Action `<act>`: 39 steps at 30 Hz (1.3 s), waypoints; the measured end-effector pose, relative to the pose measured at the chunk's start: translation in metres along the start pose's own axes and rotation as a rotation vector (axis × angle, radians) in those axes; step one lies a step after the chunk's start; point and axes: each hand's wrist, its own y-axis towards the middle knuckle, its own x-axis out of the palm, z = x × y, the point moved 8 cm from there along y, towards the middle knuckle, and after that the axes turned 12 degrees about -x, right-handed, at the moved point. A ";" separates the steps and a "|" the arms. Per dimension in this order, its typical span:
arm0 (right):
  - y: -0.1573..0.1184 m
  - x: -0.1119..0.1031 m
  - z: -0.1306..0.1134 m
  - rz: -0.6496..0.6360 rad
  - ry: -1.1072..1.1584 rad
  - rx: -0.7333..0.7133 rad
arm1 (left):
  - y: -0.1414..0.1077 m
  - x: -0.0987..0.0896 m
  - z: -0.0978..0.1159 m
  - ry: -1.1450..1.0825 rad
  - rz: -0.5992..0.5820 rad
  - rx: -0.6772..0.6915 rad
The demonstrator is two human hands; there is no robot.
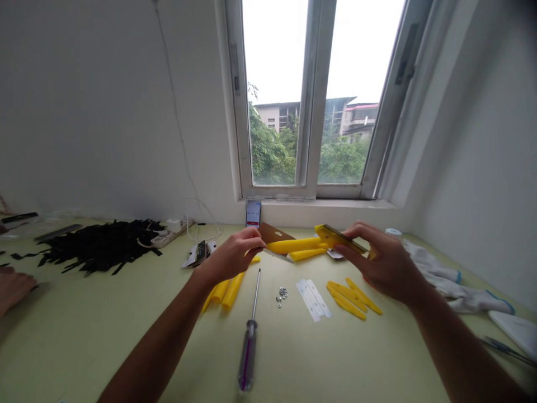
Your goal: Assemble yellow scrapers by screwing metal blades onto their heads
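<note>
My left hand point(241, 252) is closed in a pinch on a thin silvery blade point(279, 256), whose free end points right. In my closed right hand point(380, 260) is a yellow scraper point(331, 235), its wide head with a dark edge tilted up at the fingertips. A yellow handle point(293, 245) runs between the hands; whether it belongs to the held scraper I cannot tell. Below, on the table, lie several small nuts and screws point(281, 296), white metal plates point(314, 299) and flat yellow pieces point(352, 299). Yellow tubular handles point(226, 291) lie under my left wrist.
A clear-handled screwdriver point(248, 352) points away from me. Black strips point(104, 243) are heaped at left, near a power strip point(168, 232). Another person's hand point(14, 288) rests at the left edge. A phone point(253, 214) leans under the window; white gloves point(457, 285) lie right.
</note>
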 end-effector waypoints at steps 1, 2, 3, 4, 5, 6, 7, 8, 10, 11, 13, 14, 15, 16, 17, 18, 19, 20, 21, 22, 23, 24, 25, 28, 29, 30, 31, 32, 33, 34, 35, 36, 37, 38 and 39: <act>0.000 0.002 0.002 -0.017 0.009 0.020 | 0.000 0.000 0.003 0.004 0.013 0.014; 0.000 0.004 0.005 -0.034 0.021 0.044 | -0.001 0.001 0.006 0.006 0.016 0.024; -0.001 0.007 0.008 -0.050 0.042 0.066 | -0.001 0.003 0.009 0.002 0.013 0.031; -0.001 0.010 0.011 -0.062 0.073 0.088 | -0.001 0.005 0.011 -0.006 0.003 0.036; -0.002 0.013 0.014 -0.067 0.116 0.110 | -0.001 0.008 0.013 -0.016 -0.008 0.037; -0.003 0.017 0.018 -0.067 0.173 0.136 | -0.001 0.010 0.015 -0.030 -0.015 0.038; -0.005 0.021 0.023 -0.064 0.244 0.168 | -0.001 0.012 0.016 -0.046 -0.020 0.038; -0.006 0.026 0.029 -0.058 0.323 0.204 | -0.002 0.013 0.017 -0.061 -0.020 0.040; -0.011 0.033 0.043 -0.038 0.472 0.292 | -0.001 0.013 0.017 -0.095 -0.010 0.036; -0.013 0.036 0.050 -0.024 0.525 0.338 | -0.001 0.012 0.016 -0.116 0.000 0.028; -0.018 0.039 0.063 0.023 0.575 0.419 | 0.001 0.007 0.012 -0.159 0.030 0.002; -0.019 0.040 0.068 0.048 0.581 0.448 | 0.002 0.004 0.009 -0.182 0.053 -0.014; -0.020 0.041 0.071 0.068 0.585 0.466 | 0.003 0.002 0.007 -0.202 0.078 -0.027; -0.020 0.044 0.072 0.078 0.593 0.470 | 0.003 0.000 0.004 -0.219 0.101 -0.040; -0.020 0.048 0.069 0.078 0.606 0.465 | 0.003 -0.001 0.002 -0.233 0.118 -0.051; -0.019 0.054 0.065 0.069 0.623 0.450 | 0.004 0.000 0.001 -0.245 0.128 -0.061; -0.017 0.060 0.059 0.051 0.637 0.429 | 0.004 0.001 0.000 -0.261 0.137 -0.068; -0.016 0.067 0.051 0.028 0.639 0.405 | 0.004 0.002 0.001 -0.278 0.142 -0.071; -0.015 0.074 0.043 -0.003 0.619 0.378 | 0.003 0.004 0.003 -0.298 0.148 -0.068; -0.014 0.079 0.035 -0.035 0.571 0.350 | 0.003 0.006 0.006 -0.317 0.159 -0.063; -0.013 0.084 0.028 -0.067 0.500 0.323 | 0.002 0.007 0.009 -0.331 0.173 -0.056; -0.012 0.087 0.021 -0.096 0.417 0.296 | 0.001 0.008 0.013 -0.336 0.189 -0.045; -0.012 0.089 0.015 -0.117 0.334 0.273 | 0.000 0.009 0.017 -0.331 0.211 -0.036; -0.008 0.088 -0.001 -0.159 0.180 0.200 | -0.004 0.010 0.025 -0.291 0.281 -0.033; -0.007 0.087 -0.005 -0.171 0.165 0.175 | -0.004 0.011 0.026 -0.294 0.300 -0.049; -0.006 0.084 -0.008 -0.172 0.158 0.153 | -0.005 0.012 0.025 -0.323 0.312 -0.078; -0.004 0.079 -0.009 -0.153 0.153 0.138 | -0.004 0.014 0.022 -0.379 0.317 -0.118; -0.003 0.071 -0.009 -0.107 0.151 0.131 | -0.004 0.016 0.017 -0.458 0.316 -0.165; -0.003 0.063 -0.007 -0.047 0.157 0.136 | -0.003 0.019 0.011 -0.555 0.316 -0.215; -0.003 0.055 -0.004 0.010 0.182 0.155 | -0.003 0.021 0.005 -0.660 0.315 -0.263; -0.003 0.050 0.000 0.046 0.232 0.189 | -0.002 0.024 -0.001 -0.761 0.313 -0.304; -0.005 0.049 0.005 0.047 0.310 0.236 | -0.001 0.027 -0.006 -0.848 0.308 -0.340; -0.007 0.054 0.009 0.014 0.413 0.293 | -0.001 0.030 -0.010 -0.918 0.302 -0.368; -0.010 0.061 0.012 -0.041 0.523 0.353 | 0.000 0.033 -0.012 -0.974 0.289 -0.393; -0.013 0.069 0.013 -0.093 0.618 0.407 | 0.000 0.035 -0.014 -1.015 0.268 -0.416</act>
